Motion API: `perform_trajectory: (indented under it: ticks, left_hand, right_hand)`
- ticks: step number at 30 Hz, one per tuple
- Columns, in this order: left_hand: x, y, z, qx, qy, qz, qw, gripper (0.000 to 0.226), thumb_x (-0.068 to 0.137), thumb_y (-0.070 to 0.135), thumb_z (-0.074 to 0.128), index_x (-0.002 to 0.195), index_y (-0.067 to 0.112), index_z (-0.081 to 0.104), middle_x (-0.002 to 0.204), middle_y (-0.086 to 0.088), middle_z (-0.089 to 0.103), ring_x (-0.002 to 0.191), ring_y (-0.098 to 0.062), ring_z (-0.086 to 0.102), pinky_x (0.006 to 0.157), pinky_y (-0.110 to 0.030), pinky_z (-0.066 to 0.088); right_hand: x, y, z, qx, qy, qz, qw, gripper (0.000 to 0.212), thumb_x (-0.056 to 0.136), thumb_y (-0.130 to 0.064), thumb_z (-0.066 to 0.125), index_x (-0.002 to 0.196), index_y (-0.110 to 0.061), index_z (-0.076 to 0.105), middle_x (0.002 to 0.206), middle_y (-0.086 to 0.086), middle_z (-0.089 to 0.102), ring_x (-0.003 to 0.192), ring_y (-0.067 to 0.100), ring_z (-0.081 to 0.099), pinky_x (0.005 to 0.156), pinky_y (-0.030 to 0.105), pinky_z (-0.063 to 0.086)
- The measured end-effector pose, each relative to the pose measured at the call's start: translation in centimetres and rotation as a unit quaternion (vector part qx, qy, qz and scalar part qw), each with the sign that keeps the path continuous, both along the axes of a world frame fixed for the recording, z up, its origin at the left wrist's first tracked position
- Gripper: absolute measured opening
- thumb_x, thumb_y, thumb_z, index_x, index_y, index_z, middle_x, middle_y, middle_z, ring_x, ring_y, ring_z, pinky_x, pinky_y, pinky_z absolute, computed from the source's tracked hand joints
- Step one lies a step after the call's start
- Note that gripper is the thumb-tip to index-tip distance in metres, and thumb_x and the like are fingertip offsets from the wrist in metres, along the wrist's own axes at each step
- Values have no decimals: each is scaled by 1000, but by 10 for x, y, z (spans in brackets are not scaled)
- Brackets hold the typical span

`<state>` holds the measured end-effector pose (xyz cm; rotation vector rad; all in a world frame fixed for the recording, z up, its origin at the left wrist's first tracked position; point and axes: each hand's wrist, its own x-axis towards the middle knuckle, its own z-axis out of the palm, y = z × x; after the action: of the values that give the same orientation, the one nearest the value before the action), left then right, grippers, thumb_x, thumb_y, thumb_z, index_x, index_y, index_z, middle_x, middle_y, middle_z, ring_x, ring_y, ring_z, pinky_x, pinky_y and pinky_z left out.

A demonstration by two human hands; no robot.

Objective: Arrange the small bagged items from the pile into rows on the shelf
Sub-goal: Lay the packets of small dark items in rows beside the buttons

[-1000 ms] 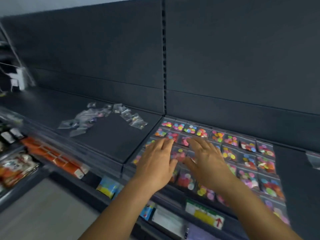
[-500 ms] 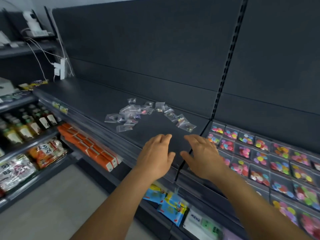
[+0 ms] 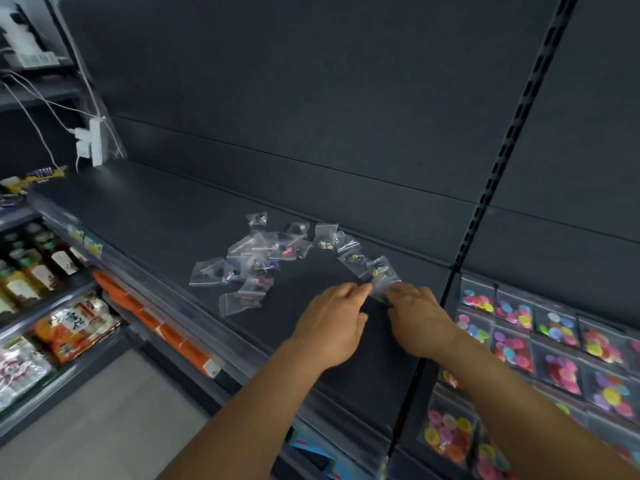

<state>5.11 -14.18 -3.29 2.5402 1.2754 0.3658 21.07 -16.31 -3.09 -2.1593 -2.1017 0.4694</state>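
Observation:
A loose pile of small clear bags lies on the dark shelf. A short string of bags trails right from it, ending in one small clear bag nearest me. My left hand and my right hand meet at that bag's near edge, fingertips curled onto it from either side. On the shelf section to the right, rows of bagged coloured discs lie side by side.
A white power strip with cables hangs at the shelf's far left end. Lower shelves at the left hold bottles and snack packets. Orange boxes line the shelf below the front edge. A slotted upright divides the two sections.
My view and both hands have swung left, from the rows of coloured-disc bags to the clear-bag pile. Both hands have reached forward and closed on the nearest clear bag.

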Motion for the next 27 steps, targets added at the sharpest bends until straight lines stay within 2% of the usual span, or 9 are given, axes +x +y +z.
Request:
perform_trajectory:
  ticks: [3,6,10,13,16,19,21,23,27]
  left_hand:
    - [2,14,-9,-17,-20,2,1000,53,99,28,41,149,24,23,142,2,42,130,-19,37,107,-37,34]
    - [3,23,-15,-16,-17,23,999,49,99,33,39,146,23,30,141,1,44,131,-19,36,107,-37,33]
    - [7,32,-19,6,-17,12,1000,44,98,36,41,140,23,40,138,3,45,129,-19,37,105,-35,33]
    - [6,39,-21,13,-7,-13,1000,37,98,31,43,134,25,48,139,5,43,130,-17,35,105,-34,31]
    - [0,46,-18,4,-18,-28,999,32,96,24,45,126,23,55,133,5,48,125,-17,41,103,-35,35]
    - [-8,51,-14,-19,-26,-40,999,29,94,18,45,119,21,58,128,5,51,120,-17,45,101,-37,38]
    - [-14,52,-14,-33,-34,-41,998,31,94,17,45,123,21,55,130,4,50,121,-17,45,102,-36,37]
    - [-17,53,-13,-47,-60,-25,997,39,95,19,46,134,21,45,137,2,46,125,-18,43,103,-33,37]
    - [-14,57,-2,-53,-109,-17,993,52,96,24,48,144,21,29,147,0,37,131,-19,38,102,-34,35]
  right_hand:
    - [-11,8,3,21,83,15,996,29,94,-9,36,114,-14,56,119,3,54,111,23,51,94,31,43]
    - [-7,21,8,89,112,-54,988,29,95,-11,38,113,-12,61,118,8,56,106,25,56,86,31,47]
    - [11,46,1,85,104,-166,977,39,92,-25,51,130,-15,49,131,12,49,121,31,44,98,37,41]
    - [9,56,-9,53,87,-216,971,50,87,-39,57,130,-16,48,131,13,46,124,32,37,100,38,35]
    - [3,64,-13,52,115,-244,962,31,81,-35,62,107,-19,57,119,11,52,118,31,39,92,33,37]
    - [2,64,-11,75,160,-246,953,7,80,-21,62,81,-22,56,96,4,61,104,27,52,81,30,44]
    - [1,59,-10,99,191,-248,945,11,82,-14,59,76,-21,54,77,-4,59,86,22,57,62,25,43]
    - [-1,52,-7,133,212,-240,938,12,84,-12,57,77,-20,53,69,-9,55,69,14,54,49,13,36]
    - [-7,44,2,181,206,-209,939,10,86,-12,55,85,-22,54,73,-10,56,63,4,53,48,5,38]
